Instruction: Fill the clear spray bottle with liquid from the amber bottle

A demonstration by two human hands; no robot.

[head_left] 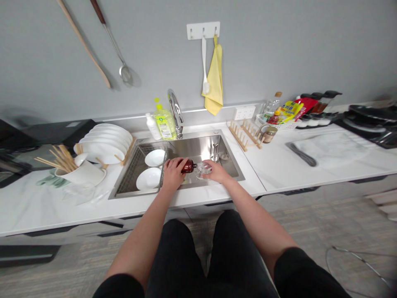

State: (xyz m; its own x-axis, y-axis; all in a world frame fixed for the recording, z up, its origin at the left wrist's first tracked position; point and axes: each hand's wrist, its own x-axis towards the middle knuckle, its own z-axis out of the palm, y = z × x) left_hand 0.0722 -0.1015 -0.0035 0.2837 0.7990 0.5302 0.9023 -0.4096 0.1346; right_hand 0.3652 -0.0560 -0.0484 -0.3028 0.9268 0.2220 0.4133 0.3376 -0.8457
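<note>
Seen from above, beyond dark trousers [175, 256] and black sleeves [305, 269]: reaching over the front edge of a white counter [252, 188] with both arms bare below the elbow. Grasping a brown bottle [187, 166] in the left hand [173, 176], with fingers curled over it, and tipping it onto its side above the front of a steel sink [192, 145]. Clasping a clear vessel [202, 170] in the right hand [217, 170], directly in front of the bottle's dark neck; too small to tell whether touching.

To the left, inside a wire basket [121, 173] set in the sink: a front bowl [149, 179] and a back bowl [155, 157], both white. Farther left on the counter, beside a white holder [83, 174] full of wooden chopsticks [62, 159]: white plates [104, 145] standing in a row. To the right, next to a lidded jar [269, 135]: a wooden rack [243, 134]. Behind the sink, near a chrome faucet [175, 108]: a green soap bottle [165, 124] alongside a white bottle [153, 126]. On the gray wall, hanging from a white hook rail [203, 31]: a white fork-shaped utensil [204, 66] and a yellow cloth [214, 80].
</note>
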